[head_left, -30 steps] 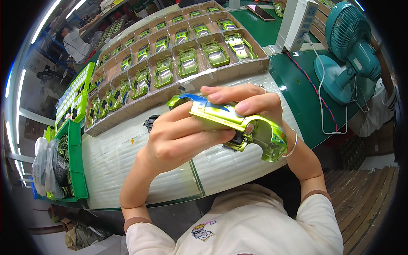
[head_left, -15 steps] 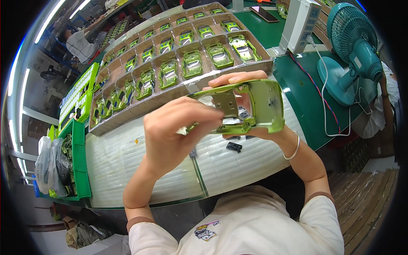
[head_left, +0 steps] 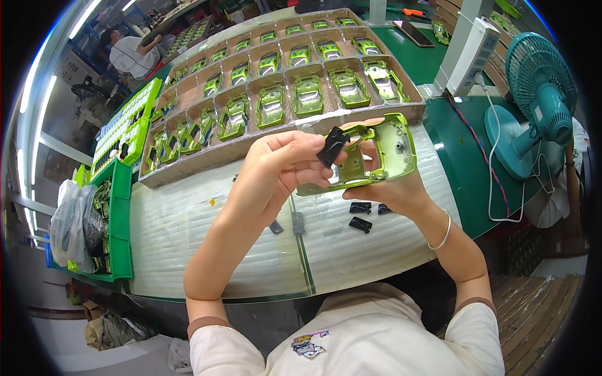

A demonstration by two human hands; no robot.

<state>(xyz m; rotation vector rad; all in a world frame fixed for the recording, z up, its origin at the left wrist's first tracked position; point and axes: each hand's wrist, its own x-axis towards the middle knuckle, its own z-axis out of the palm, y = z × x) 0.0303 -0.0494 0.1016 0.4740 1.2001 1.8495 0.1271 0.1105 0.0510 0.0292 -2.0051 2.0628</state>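
Above the desk (head_left: 207, 244), the right hand (head_left: 401, 191) grips a green toy car shell (head_left: 376, 156), held underside up. The left hand (head_left: 282, 172) pinches a small black part (head_left: 332, 145) in its fingers at the shell's ten o'clock corner. It looks like the fitting step: seating that piece would call for lining it up squarely, then pressing. More black parts (head_left: 360, 215) lie at six o'clock, the tray of finished cars (head_left: 414, 111) (many rows) at twelve.
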